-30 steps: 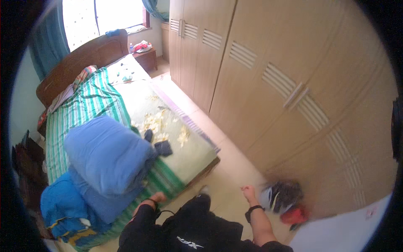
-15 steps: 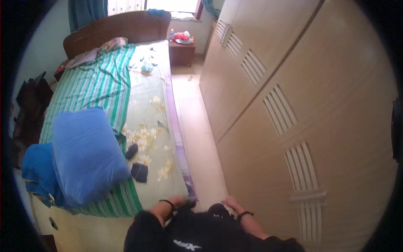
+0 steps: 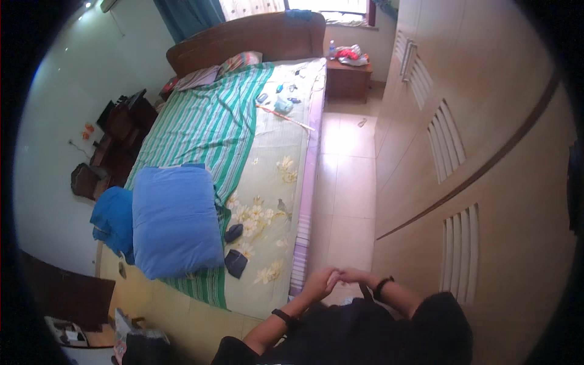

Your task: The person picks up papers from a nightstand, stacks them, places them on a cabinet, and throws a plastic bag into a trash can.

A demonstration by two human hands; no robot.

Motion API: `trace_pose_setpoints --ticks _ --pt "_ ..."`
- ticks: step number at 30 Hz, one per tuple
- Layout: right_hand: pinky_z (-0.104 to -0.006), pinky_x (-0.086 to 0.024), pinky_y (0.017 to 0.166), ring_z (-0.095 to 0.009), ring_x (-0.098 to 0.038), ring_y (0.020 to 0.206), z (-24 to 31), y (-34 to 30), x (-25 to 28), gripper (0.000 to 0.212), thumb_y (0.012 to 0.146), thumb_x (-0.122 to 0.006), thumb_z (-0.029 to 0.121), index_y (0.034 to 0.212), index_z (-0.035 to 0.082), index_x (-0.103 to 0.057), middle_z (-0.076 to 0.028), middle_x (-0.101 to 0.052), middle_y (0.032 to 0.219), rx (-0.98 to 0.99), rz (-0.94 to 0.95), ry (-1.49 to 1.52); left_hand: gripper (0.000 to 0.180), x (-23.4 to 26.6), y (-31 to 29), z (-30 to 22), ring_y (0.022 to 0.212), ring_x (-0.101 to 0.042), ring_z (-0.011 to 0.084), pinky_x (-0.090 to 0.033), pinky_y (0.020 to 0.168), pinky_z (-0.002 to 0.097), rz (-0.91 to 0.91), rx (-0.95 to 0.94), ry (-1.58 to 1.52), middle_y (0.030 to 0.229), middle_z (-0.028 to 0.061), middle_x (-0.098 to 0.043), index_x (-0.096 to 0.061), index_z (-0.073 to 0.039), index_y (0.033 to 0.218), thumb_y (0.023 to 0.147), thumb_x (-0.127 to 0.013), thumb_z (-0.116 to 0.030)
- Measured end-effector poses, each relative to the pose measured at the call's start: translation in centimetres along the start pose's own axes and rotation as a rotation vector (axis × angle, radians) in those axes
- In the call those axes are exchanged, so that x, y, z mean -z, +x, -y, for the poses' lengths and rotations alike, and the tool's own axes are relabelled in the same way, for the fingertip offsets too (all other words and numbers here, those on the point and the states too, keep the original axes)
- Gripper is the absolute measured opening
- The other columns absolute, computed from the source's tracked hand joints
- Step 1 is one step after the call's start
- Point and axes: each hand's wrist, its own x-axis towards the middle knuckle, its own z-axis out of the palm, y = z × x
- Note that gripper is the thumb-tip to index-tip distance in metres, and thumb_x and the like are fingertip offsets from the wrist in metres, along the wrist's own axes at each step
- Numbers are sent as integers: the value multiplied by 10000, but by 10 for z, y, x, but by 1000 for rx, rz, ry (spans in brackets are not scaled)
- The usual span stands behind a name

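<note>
My left hand (image 3: 322, 283) and my right hand (image 3: 349, 276) meet in front of my body, above the strip of floor beside the bed (image 3: 267, 292). The fingers of both are closed and touch each other. Whether something small is between them is too unclear to see. A dark band circles each wrist. A dark strap-like piece (image 3: 365, 292) shows just below my right hand. On the bed to the left lie a folded blue quilt (image 3: 176, 222), a dark folded cloth (image 3: 236, 264) and a second dark item (image 3: 233, 233).
A wardrobe (image 3: 486, 201) with slatted panels lines the right side. The tiled floor (image 3: 347, 182) runs between it and the bed toward a nightstand (image 3: 348, 82). A green striped sheet (image 3: 194, 131) and a long thin stick (image 3: 286, 117) lie on the bed. Dark furniture (image 3: 125, 128) stands beyond it.
The view has swung left, so the bed appears farther right and more of the left wall shows. My hands were apart and are now together in front of me.
</note>
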Motion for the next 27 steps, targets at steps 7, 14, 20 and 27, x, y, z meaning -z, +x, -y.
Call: trace_pose_setpoints --ticks 7,14,20,27 --pt "-313 -479 783 -183 -560 863 161 30 115 122 836 -548 71 929 60 -627 -80 -618 925 781 343 42 393 79 106 0 942 -612 336 -469 871 427 -695 -309 391 997 174 -641 -618 10 1020 826 -605 -332" --pt "-323 -465 829 -198 -553 917 168 22 302 161 803 -587 90 958 75 -630 -78 -615 980 660 91 -67 538 123 300 28 1054 -552 322 -426 917 433 -419 -651 306 1152 176 -565 -512 11 1196 768 -663 -279" --pt "-332 -454 869 -211 -547 964 158 -11 460 208 775 -621 106 982 89 -633 -76 -613 1027 540 -286 -43 601 162 490 -24 1106 -533 304 -402 955 445 -265 -985 250 1189 156 -550 -516 -7 1202 674 -680 -241" --pt "-313 -453 895 -241 -557 1012 95 132 622 307 731 -652 156 1033 103 -634 -88 -623 1075 558 -759 -194 596 183 675 35 1103 -519 344 -413 931 472 -320 -1043 243 1221 178 -510 -437 -33 1223 707 -703 -166"
